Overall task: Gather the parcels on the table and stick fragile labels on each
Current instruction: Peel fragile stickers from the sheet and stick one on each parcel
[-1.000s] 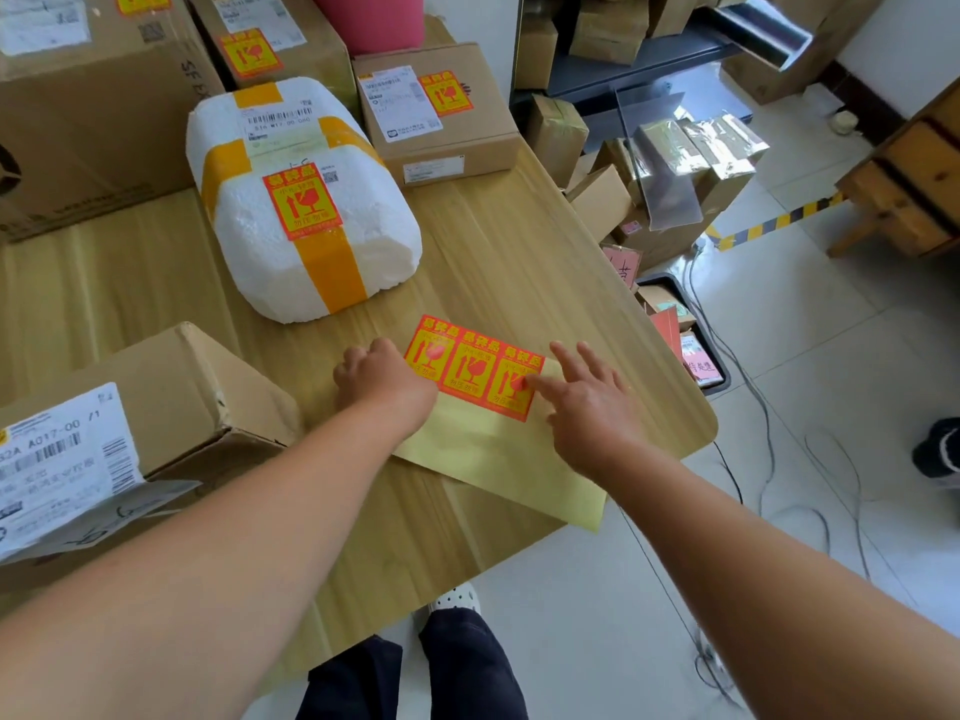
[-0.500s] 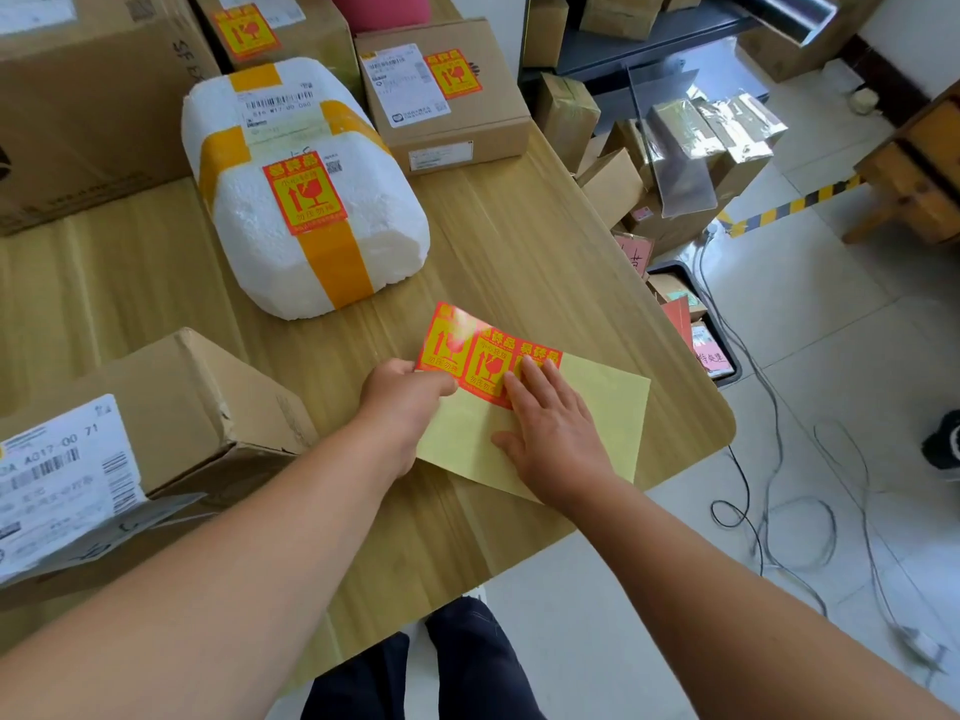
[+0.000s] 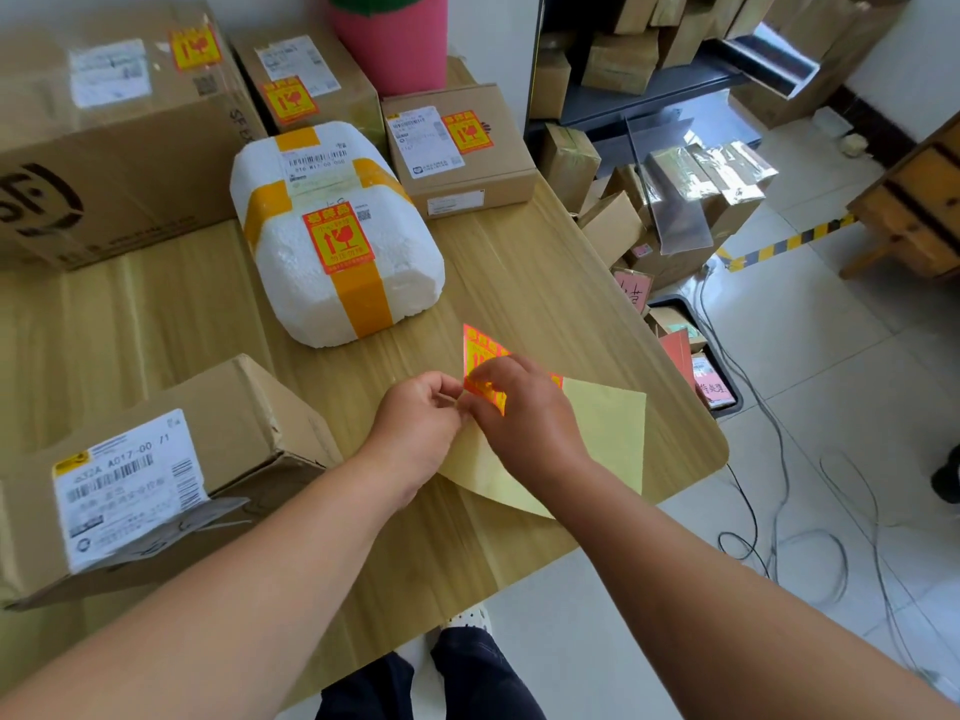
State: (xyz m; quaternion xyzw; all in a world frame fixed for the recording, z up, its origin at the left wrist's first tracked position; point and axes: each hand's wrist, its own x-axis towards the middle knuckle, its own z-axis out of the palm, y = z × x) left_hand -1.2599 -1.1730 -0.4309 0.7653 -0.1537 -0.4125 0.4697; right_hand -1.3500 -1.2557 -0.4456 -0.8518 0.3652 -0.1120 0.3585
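A yellow backing sheet [image 3: 608, 433] lies near the wooden table's [image 3: 545, 283] right front corner, its near-left part lifted. My left hand [image 3: 415, 433] pinches the sheet's edge. My right hand [image 3: 524, 413] pinches an orange-and-yellow fragile label [image 3: 480, 353] that stands up from the sheet. A cardboard parcel [image 3: 171, 459] with only a white shipping label sits at front left. The white foam parcel [image 3: 332, 236], the small flat box [image 3: 457, 148], a mid box [image 3: 306, 90] and the large box [image 3: 114, 127] each carry a fragile label.
A pink bin [image 3: 389, 39] stands at the table's back. Beyond the right edge, cardboard boxes [image 3: 691, 200] and a black tray [image 3: 696, 356] crowd the floor, with loose cables [image 3: 779, 491] and a wooden cabinet [image 3: 919, 200] farther right.
Both hands drew together on the sheet. The left hand now pinches its edge and the right hand has lifted a label upright; the sheet's near corner has risen.
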